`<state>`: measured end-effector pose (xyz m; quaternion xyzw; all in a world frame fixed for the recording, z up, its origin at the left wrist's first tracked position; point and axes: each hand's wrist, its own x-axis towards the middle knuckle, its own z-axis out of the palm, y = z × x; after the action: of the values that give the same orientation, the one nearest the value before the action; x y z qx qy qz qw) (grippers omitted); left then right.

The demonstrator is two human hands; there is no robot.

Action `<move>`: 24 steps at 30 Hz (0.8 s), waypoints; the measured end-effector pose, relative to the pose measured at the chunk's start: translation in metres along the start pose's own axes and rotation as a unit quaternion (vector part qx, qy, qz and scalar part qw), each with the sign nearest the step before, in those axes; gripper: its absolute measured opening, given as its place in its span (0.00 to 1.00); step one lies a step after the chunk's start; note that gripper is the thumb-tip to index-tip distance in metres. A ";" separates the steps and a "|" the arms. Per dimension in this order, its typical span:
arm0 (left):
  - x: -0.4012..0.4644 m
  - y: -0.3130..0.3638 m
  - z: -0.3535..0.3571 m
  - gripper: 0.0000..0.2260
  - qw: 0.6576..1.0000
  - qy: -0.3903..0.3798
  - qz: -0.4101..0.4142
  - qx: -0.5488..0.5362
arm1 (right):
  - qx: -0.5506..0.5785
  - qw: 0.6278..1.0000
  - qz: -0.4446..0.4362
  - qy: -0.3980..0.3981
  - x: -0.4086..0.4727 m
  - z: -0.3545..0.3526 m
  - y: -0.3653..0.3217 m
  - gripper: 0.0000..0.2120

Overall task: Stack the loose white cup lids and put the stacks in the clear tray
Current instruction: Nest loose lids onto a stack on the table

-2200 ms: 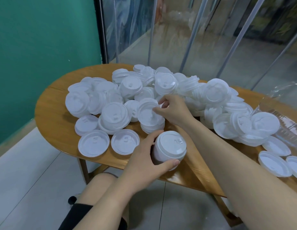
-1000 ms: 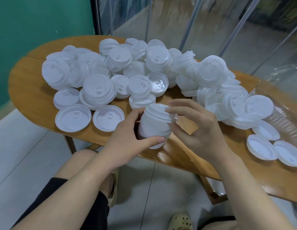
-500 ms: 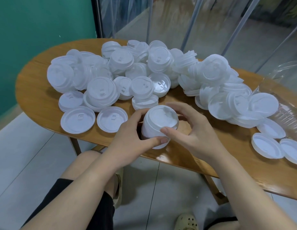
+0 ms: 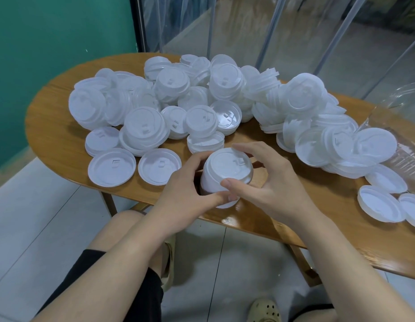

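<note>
- Left hand [image 4: 182, 196] grips the stack of lids [image 4: 221, 177] from the 9 o'clock side, fingers curled behind it and thumb wrapped under its near lower edge.
- Right hand [image 4: 269, 182] holds the same stack from the 3 o'clock side, its fingers arched over the far rim of the top lid and its thumb pressed on the near rim.
- The stack sits tilted between the two hands, over the near edge of the tabletop [image 4: 51, 135], its top face turned up towards the camera with a raised mark showing.
- At 12 o'clock from the stack, just beyond the fingertips, lies a short pile of lids [image 4: 205, 141] on the wood.
- At 9 o'clock, two single lids [image 4: 112, 167] lie side by side, hollow side up, close to the table's near edge.
- From 10 o'clock round to 2 o'clock spreads the heap of loose lids [image 4: 202, 96], many overlapping, some leaning in partial rows, covering most of the far half of the table.
- At 3 o'clock, well apart from the hands, three more lids [image 4: 379, 206] lie hollow side up near the right edge of the view.
- The clear tray [image 4: 408, 145] shows at 2 o'clock along the right edge, only partly in view, with lids leaning against its near side.
- Below the table edge, at 6 o'clock, are the person's knees, dark shorts [image 4: 141, 296] and a pale clog [image 4: 264, 310] on a tiled floor.
</note>
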<state>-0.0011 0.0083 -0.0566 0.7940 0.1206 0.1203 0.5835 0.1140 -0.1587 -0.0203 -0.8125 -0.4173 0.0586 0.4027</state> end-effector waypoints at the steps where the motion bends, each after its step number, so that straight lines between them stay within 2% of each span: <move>1: 0.000 0.000 0.000 0.34 1.000 0.000 0.001 -0.001 | 0.002 1.000 0.002 -0.003 0.000 0.000 0.000 0.32; 6: -0.001 0.002 0.000 0.40 1.000 -0.003 0.007 0.000 | 0.004 1.000 0.010 -0.014 0.004 -0.004 0.000 0.33; 11: -0.003 0.007 -0.002 0.38 1.000 -0.004 0.019 0.009 | -0.007 0.997 0.020 -0.070 0.017 -0.015 -0.003 0.33; 13: -0.003 0.007 -0.002 0.36 1.000 -0.004 0.019 0.000 | 0.044 0.997 0.022 -0.060 0.026 -0.018 -0.003 0.27; 15: -0.004 0.006 -0.003 0.36 1.000 -0.005 0.017 -0.003 | 0.103 0.994 0.023 -0.010 0.038 -0.017 0.000 0.19; 18: -0.004 0.005 -0.003 0.36 1.000 -0.012 0.016 0.002 | 0.105 0.993 0.009 0.051 0.062 -0.008 0.018 0.07; 21: -0.004 0.006 -0.004 0.33 1.000 -0.009 0.018 0.004 | 0.020 0.997 -0.042 0.058 0.087 0.002 0.036 0.10; 24: -0.004 0.007 -0.004 0.30 1.000 -0.007 0.016 0.003 | -0.046 0.996 -0.070 0.025 0.109 0.011 0.040 0.22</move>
<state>-0.0059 0.0091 -0.0490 0.7984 0.1043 0.1240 0.5799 0.2046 -0.0864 -0.0294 -0.8003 -0.4650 -0.0088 0.3784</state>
